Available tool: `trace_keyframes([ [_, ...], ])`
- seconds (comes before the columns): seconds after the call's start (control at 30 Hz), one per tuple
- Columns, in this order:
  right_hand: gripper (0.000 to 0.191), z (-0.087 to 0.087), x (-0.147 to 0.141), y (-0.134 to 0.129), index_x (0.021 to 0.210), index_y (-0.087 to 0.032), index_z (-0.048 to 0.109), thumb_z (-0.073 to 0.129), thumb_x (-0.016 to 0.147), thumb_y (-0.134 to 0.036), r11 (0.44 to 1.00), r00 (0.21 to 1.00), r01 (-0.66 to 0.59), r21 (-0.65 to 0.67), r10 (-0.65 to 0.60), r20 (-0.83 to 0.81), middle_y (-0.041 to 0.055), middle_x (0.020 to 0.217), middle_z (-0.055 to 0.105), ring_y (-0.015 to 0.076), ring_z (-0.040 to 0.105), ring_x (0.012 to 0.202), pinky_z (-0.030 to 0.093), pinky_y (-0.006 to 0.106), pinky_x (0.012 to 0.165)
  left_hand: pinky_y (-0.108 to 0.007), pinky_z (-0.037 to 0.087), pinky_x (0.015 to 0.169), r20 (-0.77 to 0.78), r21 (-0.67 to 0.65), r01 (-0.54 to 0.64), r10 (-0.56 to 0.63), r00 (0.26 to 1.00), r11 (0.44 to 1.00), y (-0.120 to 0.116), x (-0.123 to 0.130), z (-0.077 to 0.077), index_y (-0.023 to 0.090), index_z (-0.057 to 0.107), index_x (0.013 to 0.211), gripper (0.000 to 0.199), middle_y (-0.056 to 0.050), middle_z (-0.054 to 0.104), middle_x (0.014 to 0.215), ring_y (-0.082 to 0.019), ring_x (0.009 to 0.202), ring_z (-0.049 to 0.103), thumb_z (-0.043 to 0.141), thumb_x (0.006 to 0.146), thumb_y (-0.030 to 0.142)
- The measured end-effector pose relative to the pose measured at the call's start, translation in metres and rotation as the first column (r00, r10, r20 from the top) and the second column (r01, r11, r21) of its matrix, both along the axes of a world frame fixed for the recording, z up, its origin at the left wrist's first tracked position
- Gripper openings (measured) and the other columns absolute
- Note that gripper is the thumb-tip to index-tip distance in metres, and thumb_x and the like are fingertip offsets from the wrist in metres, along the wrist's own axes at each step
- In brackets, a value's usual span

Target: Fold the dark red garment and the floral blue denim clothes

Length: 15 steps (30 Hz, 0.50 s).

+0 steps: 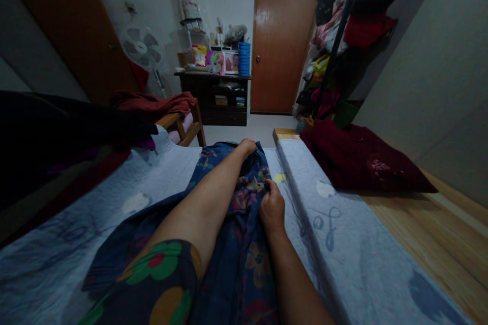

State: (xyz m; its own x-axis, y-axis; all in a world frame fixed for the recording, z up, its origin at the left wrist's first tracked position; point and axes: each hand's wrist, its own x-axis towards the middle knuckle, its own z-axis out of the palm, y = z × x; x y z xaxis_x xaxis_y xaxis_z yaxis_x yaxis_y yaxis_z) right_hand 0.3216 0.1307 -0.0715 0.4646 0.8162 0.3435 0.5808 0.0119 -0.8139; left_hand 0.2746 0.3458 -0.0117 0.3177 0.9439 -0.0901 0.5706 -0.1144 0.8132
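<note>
A dark blue garment (251, 203) with a flower print lies spread over the bed, its far end bunched up. My left hand (248, 146), at the end of an outstretched arm in a flowered sleeve, is closed on the garment's far edge. Nearer and to the right, my right hand (272, 208) pinches the garment's right side between thumb and fingers. Whether the garment is a shirt, a dress or something else I cannot make out. Beneath it is a pale blue-grey bed sheet (335, 254) with printed lettering.
A dark red pillow (366, 157) rests on the wooden boards (430, 233) at the right. Dark cloth (68, 132) hangs at the left. Beyond the bed stand a wooden chair (196, 124), a white fan (143, 48), a black cabinet (213, 101) and a brown door (284, 35).
</note>
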Motion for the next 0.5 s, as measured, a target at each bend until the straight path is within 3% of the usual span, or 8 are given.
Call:
trace_keyframes([
  [0.1,0.053,-0.001,-0.002,-0.001,0.121,-0.010,0.061,0.034,0.076,-0.002,1.000,1.000,0.013,0.008,-0.013,0.016,0.0135,0.116,0.067,0.0199,0.061,0.111,0.043,0.033,0.102,-0.034,0.055,0.083,0.055,-0.022,0.032,-0.031,0.998,0.999,-0.002,0.002,-0.003,0.015,0.057,0.123,0.032,-0.009,0.066,0.113,-0.018,0.096,0.065,0.055,0.092,0.020],
  [0.23,0.054,0.000,-0.004,-0.001,0.122,-0.010,0.061,0.033,0.075,-0.001,1.000,0.999,0.012,0.015,-0.013,0.031,0.0135,0.117,0.066,0.0201,0.060,0.113,0.042,0.034,0.103,-0.025,0.054,0.076,0.062,-0.011,0.082,-0.081,0.995,0.997,-0.006,0.003,-0.010,0.015,0.058,0.123,0.045,-0.004,0.072,0.101,-0.014,0.085,0.067,0.055,0.080,0.002],
  [0.43,0.054,0.002,-0.004,-0.001,0.122,-0.009,0.060,0.034,0.076,0.000,1.000,0.999,0.021,0.017,-0.021,0.030,0.0143,0.118,0.066,0.0202,0.059,0.114,0.042,0.033,0.103,-0.025,0.051,0.083,-0.114,0.060,0.073,-0.066,0.991,0.995,-0.004,0.001,-0.012,0.016,0.065,0.110,0.046,-0.004,0.071,0.103,-0.021,0.100,0.065,0.077,0.066,0.010],
  [0.5,0.054,0.003,-0.004,-0.002,0.123,-0.009,0.060,0.034,0.076,0.000,1.000,0.999,0.019,0.014,-0.020,0.029,0.0138,0.118,0.065,0.0199,0.058,0.115,0.042,0.033,0.103,-0.031,0.051,0.086,-0.201,0.091,0.053,-0.034,0.979,0.994,-0.002,-0.001,-0.011,0.014,0.065,0.107,0.038,-0.007,0.069,0.106,-0.025,0.102,0.064,0.078,0.071,0.019],
])
